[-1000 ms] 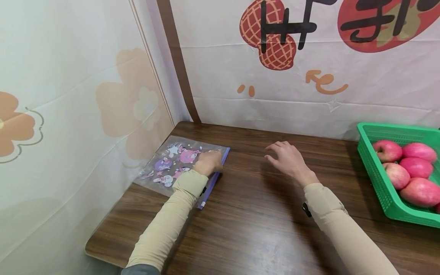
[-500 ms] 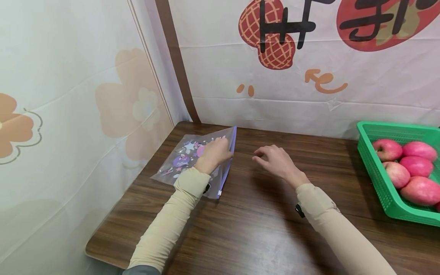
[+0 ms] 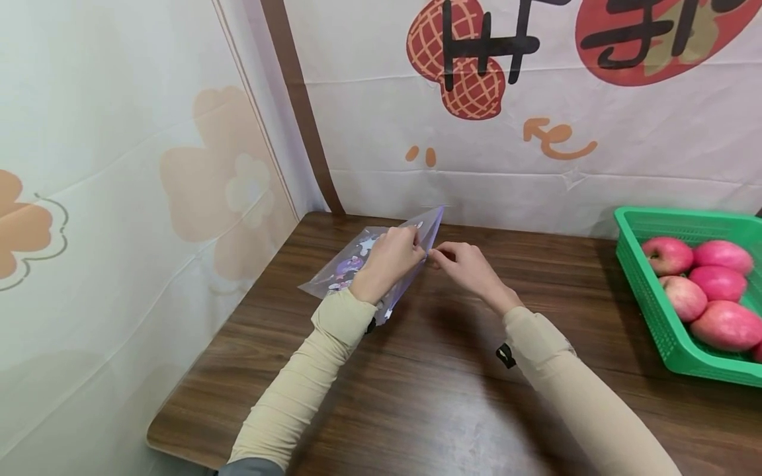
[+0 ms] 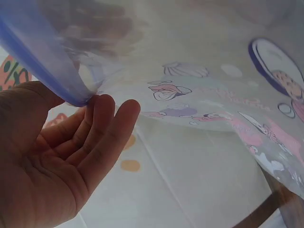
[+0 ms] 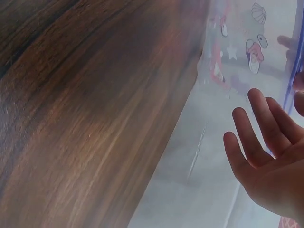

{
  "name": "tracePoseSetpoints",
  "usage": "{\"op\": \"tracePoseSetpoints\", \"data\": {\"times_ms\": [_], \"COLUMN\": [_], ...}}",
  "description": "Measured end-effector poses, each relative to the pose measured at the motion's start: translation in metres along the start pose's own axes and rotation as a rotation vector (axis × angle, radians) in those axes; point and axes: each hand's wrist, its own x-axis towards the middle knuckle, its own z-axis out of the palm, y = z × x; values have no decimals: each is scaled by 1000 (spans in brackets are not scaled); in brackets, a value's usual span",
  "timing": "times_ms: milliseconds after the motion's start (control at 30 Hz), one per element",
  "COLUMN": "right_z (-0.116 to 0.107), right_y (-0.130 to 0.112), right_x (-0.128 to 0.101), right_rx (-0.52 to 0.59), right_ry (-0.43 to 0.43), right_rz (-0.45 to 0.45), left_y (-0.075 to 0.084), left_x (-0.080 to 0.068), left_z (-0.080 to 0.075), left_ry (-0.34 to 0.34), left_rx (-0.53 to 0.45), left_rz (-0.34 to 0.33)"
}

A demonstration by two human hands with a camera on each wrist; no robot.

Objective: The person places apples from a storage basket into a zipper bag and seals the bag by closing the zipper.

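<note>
A clear plastic zip bag (image 3: 351,263) with pink and purple cartoon prints and a purple zip strip is held up in the head view, tilted, over the table. My left hand (image 3: 389,258) pinches its zip edge; in the left wrist view the thumb and fingers meet at the purple strip (image 4: 50,69). Directly opposite, my right hand (image 3: 470,270) has its fingertips right at the same edge. The right wrist view shows the fingers (image 5: 259,111) of that hand spread and loosely bent before the bag. A white slider (image 3: 389,313) sits at the strip's near end.
On the right of the wooden table (image 3: 369,410) stands a green plastic basket (image 3: 649,311) with several red apples (image 3: 726,324). Printed cloth walls (image 3: 369,119) rise behind and to the left of the table.
My left hand has lifted the bag off the table by its zip edge and brought it to the right. My right hand has moved left to meet that edge.
</note>
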Motion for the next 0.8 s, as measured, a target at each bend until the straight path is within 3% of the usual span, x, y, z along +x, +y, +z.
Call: {"op": "tracePoseSetpoints", "data": {"times_ms": [300,800], "right_z": [0,-11], "right_y": [0,-1], "right_x": [2,-6], "right_rx": [3,-76], "right_ry": [21,65], "right_rz": [48,124], "left_y": [7,20], "left_x": [4,14], "left_z": [5,-27], "left_ry": [11,226], "left_rx": [-13,272], "left_rz": [22,148]}}
